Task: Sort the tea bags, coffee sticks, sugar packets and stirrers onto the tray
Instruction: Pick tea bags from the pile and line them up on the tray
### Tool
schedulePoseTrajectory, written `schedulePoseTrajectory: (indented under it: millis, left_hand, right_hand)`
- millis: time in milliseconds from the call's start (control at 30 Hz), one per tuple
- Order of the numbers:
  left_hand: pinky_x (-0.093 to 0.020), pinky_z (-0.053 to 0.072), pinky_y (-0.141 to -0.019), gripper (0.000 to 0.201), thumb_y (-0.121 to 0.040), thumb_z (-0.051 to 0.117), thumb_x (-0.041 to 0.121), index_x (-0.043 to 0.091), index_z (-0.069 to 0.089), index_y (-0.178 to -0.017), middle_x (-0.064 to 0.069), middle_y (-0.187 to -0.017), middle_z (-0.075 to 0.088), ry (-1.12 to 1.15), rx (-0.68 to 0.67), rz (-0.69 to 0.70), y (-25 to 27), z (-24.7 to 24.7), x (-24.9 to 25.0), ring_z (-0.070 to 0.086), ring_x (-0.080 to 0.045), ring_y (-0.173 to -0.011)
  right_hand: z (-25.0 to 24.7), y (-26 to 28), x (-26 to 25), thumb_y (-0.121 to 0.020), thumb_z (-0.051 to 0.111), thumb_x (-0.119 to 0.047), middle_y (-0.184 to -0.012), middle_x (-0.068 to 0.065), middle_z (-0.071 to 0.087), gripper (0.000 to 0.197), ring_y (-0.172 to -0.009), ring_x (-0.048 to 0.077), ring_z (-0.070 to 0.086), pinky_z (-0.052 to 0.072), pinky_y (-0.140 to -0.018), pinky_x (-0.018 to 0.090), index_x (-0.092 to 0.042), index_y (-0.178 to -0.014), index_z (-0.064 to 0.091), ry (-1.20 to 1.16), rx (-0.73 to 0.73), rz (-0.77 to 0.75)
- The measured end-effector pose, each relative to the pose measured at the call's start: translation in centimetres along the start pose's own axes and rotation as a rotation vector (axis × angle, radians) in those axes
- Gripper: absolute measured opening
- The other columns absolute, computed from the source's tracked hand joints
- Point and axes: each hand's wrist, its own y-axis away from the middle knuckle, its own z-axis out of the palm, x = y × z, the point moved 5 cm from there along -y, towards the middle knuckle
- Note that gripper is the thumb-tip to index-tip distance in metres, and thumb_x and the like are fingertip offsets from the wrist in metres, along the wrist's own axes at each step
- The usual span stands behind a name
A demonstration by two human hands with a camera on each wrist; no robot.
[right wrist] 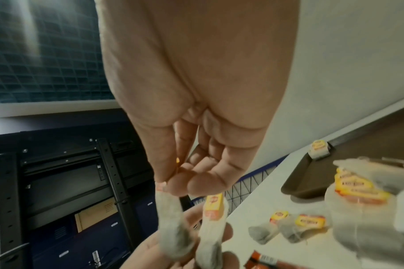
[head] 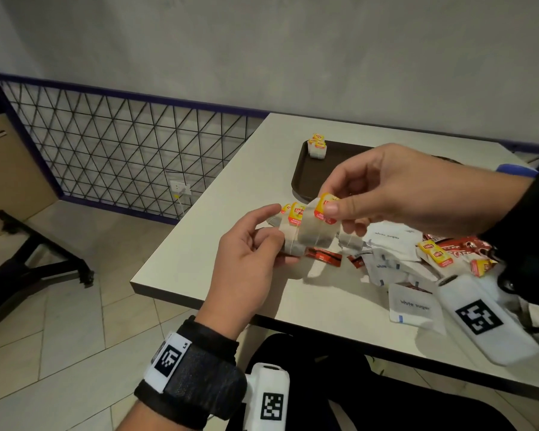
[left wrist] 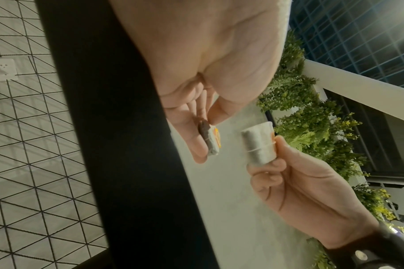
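Observation:
My left hand grips a tea bag with a yellow-red tag, held above the white table's near left corner. Just to its right, my right hand pinches a second tea bag by its tag, and the two bags overlap. In the left wrist view the left fingers clamp one bag; the other bag hangs apart from it. The right wrist view shows the right hand pinching its bag. A dark brown tray lies behind, with a small stack of tea bags in its far left corner.
A loose pile lies on the table to the right: white sugar packets, red coffee sticks, more tea bags. One coffee stick lies under my hands. The table edge drops to a tiled floor; a wire fence stands left.

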Motion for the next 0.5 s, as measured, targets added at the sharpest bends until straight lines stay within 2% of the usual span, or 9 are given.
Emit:
schedulePoseTrajectory:
  millis: [67, 133, 200, 267, 300, 367, 500]
  left_hand:
    - [-0.025, 0.058, -0.069, 0.032, -0.100, 0.052, 0.000, 0.020, 0.068, -0.120, -0.030, -0.083, 0.059, 0.018, 0.009, 0.003, 0.0, 0.0, 0.1, 0.067, -0.021, -0.083]
    - [-0.033, 0.058, -0.073, 0.031, -0.102, 0.051, 0.004, 0.022, 0.069, -0.119, -0.033, -0.092, 0.063, 0.029, 0.004, -0.001, 0.1, 0.0, 0.2, 0.065, -0.026, -0.085]
    - [-0.038, 0.060, -0.077, 0.028, -0.104, 0.050, 0.009, 0.021, 0.069, -0.121, -0.024, -0.100, 0.071, 0.058, -0.010, -0.010, 0.4, 0.1, 0.4, 0.070, -0.031, -0.095]
    - [-0.034, 0.061, -0.075, 0.026, -0.102, 0.054, 0.013, 0.018, 0.067, -0.123, -0.022, -0.101, 0.072, 0.068, -0.029, -0.016, 0.7, 0.2, 0.9, 0.072, -0.034, -0.100]
    - [-0.032, 0.061, -0.076, 0.027, -0.100, 0.058, 0.012, 0.017, 0.065, -0.125, -0.024, -0.098, 0.072, 0.056, -0.039, -0.009, 0.9, 0.3, 1.1, 0.073, -0.033, -0.098]
    - [-0.030, 0.060, -0.079, 0.038, -0.093, 0.066, 0.005, 0.017, 0.061, -0.129, -0.019, -0.093, 0.076, 0.025, -0.068, 0.009, 1.0, 0.5, 1.3, 0.075, -0.027, -0.092]
    - [-0.036, 0.060, -0.090, 0.052, -0.084, 0.074, -0.004, 0.017, 0.059, -0.129, -0.012, -0.098, 0.078, 0.027, -0.088, 0.006, 0.9, 0.6, 1.1, 0.075, -0.027, -0.096]
  right_hand:
    - [0.8, -0.3, 0.3, -0.080, 0.077, -0.014, -0.086, 0.017, 0.074, 0.021, -0.071, 0.021, 0.065, 0.056, -0.064, 0.028, -0.002, -0.098, 0.075, -0.042, -0.048, 0.021]
    - [1.5, -0.9, 0.9, -0.079, 0.078, -0.015, -0.085, 0.018, 0.073, 0.025, -0.072, 0.022, 0.065, 0.056, -0.064, 0.028, -0.001, -0.099, 0.074, -0.046, -0.018, 0.050]
    - [2.1, -1.6, 1.6, -0.082, 0.077, -0.010, -0.083, 0.018, 0.072, 0.024, -0.071, 0.021, 0.065, 0.057, -0.062, 0.025, 0.002, -0.102, 0.073, -0.058, 0.036, 0.072]
    - [2.3, -2.2, 2.1, -0.086, 0.076, -0.008, -0.083, 0.017, 0.072, 0.019, -0.070, 0.020, 0.066, 0.057, -0.062, 0.024, 0.003, -0.102, 0.072, -0.078, 0.078, 0.091]
    - [2.2, -2.4, 2.3, -0.087, 0.076, -0.007, -0.082, 0.016, 0.073, 0.017, -0.070, 0.020, 0.066, 0.058, -0.063, 0.025, 0.002, -0.101, 0.073, -0.089, 0.092, 0.099]
    - [2.1, -2.6, 2.5, -0.087, 0.075, -0.007, -0.082, 0.015, 0.073, 0.016, -0.069, 0.019, 0.067, 0.058, -0.064, 0.027, 0.001, -0.101, 0.073, -0.105, 0.108, 0.110]
    - [2.0, -2.5, 2.6, -0.088, 0.077, -0.010, -0.087, 0.020, 0.074, 0.016, -0.070, 0.020, 0.066, 0.053, -0.060, 0.026, -0.004, -0.102, 0.073, -0.042, 0.132, 0.121]
